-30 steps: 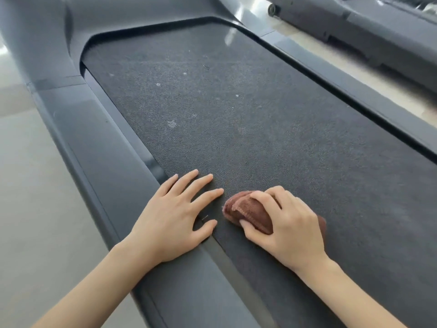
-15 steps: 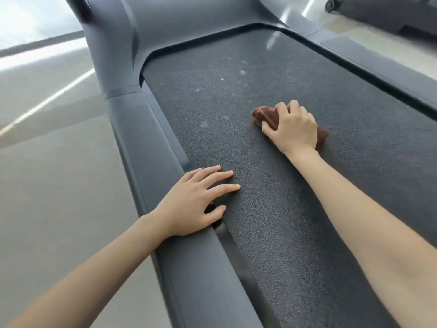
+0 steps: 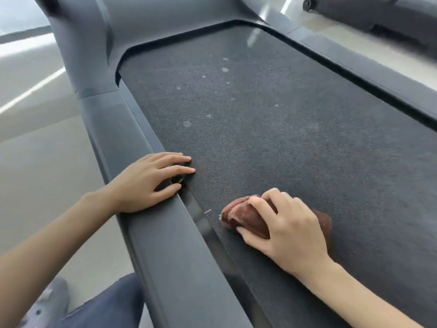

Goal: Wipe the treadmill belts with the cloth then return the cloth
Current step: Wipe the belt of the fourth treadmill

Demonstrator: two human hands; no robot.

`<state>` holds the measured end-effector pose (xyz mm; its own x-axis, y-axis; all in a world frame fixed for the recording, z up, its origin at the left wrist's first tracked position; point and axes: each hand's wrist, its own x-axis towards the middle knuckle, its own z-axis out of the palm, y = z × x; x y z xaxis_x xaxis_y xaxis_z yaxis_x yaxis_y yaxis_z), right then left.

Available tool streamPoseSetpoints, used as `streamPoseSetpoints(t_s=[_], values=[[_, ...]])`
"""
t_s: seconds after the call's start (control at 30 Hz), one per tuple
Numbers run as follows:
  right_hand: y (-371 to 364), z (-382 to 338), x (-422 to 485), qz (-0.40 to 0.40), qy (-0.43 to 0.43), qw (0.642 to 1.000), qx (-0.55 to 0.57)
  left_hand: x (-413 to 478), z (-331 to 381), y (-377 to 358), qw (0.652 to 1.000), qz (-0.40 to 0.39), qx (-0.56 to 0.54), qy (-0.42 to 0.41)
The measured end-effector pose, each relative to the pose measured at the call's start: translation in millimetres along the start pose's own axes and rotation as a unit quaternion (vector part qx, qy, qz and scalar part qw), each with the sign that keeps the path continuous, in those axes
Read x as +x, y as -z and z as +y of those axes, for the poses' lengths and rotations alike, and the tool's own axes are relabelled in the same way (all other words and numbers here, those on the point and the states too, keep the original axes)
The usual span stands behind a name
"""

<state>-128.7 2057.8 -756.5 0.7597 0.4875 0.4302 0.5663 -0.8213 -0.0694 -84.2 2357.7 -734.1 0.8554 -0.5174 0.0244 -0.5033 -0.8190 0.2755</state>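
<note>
- cloth (image 3: pixel 246 217): middle covered by right hand (image 3: pixel 289 230); only its two ends show.
- belt (image 3: pixel 260 129): runs off right and bottom edges.
- shoe (image 3: pixel 50 299): blurred.
- second treadmill (image 3: pixel 383 17): cut off at top-right corner.

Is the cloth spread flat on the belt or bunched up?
Bunched up: the brown cloth is a folded wad gripped under the right hand, layered edges showing at its left end.
</note>
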Motion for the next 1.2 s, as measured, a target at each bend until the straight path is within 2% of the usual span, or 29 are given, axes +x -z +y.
streamPoseSetpoints(t_s=[0.27,0.4,0.53,0.63,0.7,0.87,1.07,1.2], values=[[-72.1,8.6,153.8,0.019,-0.077,0.995,-0.057,1.2,-9.1,-4.7,1.0,0.025,-0.01,-0.015],[-101.1,24.3,215.8,0.001,-0.13,0.987,-0.096,-0.7,-12.2,-9.0,0.999,0.024,0.001,-0.021],[-101.4,23.4,218.4,0.005,-0.146,0.984,-0.103,-2.5,-30.3,-3.0,0.996,-0.001,0.0,-0.089],[-85.7,2.5,192.3,-0.002,-0.16,0.984,-0.084,-3.8,-70.4,14.9,0.99,-0.032,0.0,-0.136],[-73.3,-22.0,166.6,-0.002,-0.161,0.984,-0.076,-3.2,-107.4,29.6,0.991,-0.035,0.014,-0.127],[-60.0,-87.2,115.1,0.005,-0.144,0.988,-0.055,14.7,-181.2,53.3,0.999,-0.027,0.022,-0.029],[-96.2,-95.9,188.5,0.018,-0.136,0.989,-0.063,24.5,-186.5,43.0,0.999,0.002,0.047,-0.002],[-123.2,-59.8,248.3,0.022,-0.203,0.971,-0.127,25.2,-190.0,41.2,0.999,0.013,0.042,-0.005]])
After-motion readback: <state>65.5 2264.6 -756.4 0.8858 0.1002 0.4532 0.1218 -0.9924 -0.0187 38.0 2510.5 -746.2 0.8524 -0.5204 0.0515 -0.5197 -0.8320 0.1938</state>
